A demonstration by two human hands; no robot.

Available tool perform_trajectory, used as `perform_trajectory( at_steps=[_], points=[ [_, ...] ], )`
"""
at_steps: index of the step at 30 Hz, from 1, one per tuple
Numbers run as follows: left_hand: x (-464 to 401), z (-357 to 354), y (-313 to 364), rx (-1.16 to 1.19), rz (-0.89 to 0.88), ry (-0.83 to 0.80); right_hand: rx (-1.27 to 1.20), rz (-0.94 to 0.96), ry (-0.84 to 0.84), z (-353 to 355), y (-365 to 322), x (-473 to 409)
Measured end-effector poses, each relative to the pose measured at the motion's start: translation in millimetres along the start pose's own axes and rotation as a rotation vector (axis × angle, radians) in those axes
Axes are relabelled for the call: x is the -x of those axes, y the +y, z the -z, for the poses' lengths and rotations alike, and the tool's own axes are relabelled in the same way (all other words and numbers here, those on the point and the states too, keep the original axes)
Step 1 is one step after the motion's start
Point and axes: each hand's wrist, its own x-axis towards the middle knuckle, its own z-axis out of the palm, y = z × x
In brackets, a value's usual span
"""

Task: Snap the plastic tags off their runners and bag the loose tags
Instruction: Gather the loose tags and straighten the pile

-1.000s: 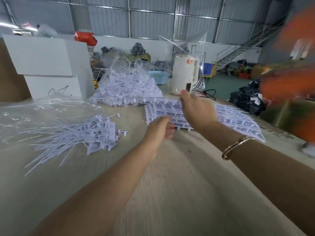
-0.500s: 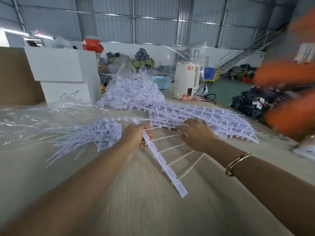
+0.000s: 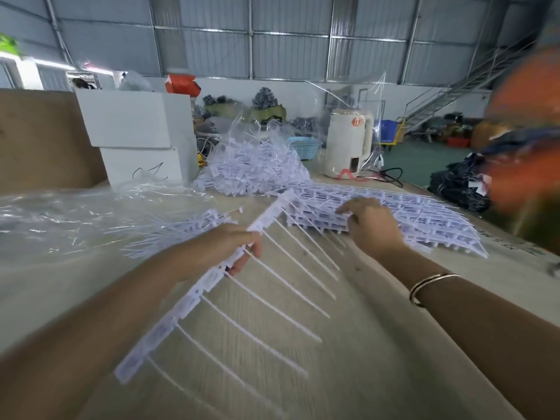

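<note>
On the table's (image 3: 348,344) left side lies a clear plastic bag (image 3: 60,219) beside a heap of loose tags (image 3: 181,231). Nearer the middle, the left hand (image 3: 225,247) grips a strip of tags (image 3: 200,289), fingers curled round its spine. Further right, the right hand (image 3: 372,228) rests with loosely bent fingertips on the stack of uncut strips (image 3: 424,213).

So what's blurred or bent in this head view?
Head view: the strip of tags in the left hand smears with motion toward the near end; an orange shape at the right edge is a blur; wide-angle bowing bends the wall beams; the right hand reads sharp.
</note>
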Motion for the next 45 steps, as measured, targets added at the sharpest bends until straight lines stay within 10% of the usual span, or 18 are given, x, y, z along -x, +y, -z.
perform_trajectory(
  at_steps=[4,8,22,27,45],
  points=[
    [-10.7,-26.2,-18.9,-0.257,0.018,-0.113,-0.371,0.328,-0.189,9.7,-52.6,12.3],
    [-15.3,-38.1,-34.9,-0.393,-0.059,-0.077,-0.242,0.442,-0.528,-15.4,-80.4,35.9],
    [32.5,-1.4,-67.2,-0.773,-0.124,0.233,0.176,0.228,-0.307,-7.6,-48.1,47.8],
    [26.6,-16.9,-66.3,-0.616,-0.182,0.322,-0.041,0.465,-0.417,-25.9,-114.0,52.9],
    [42.8,-16.2,-65.5,-0.146,-0.156,0.347,-0.678,0.204,-0.332,-45.3,-114.2,63.1]
  ],
)
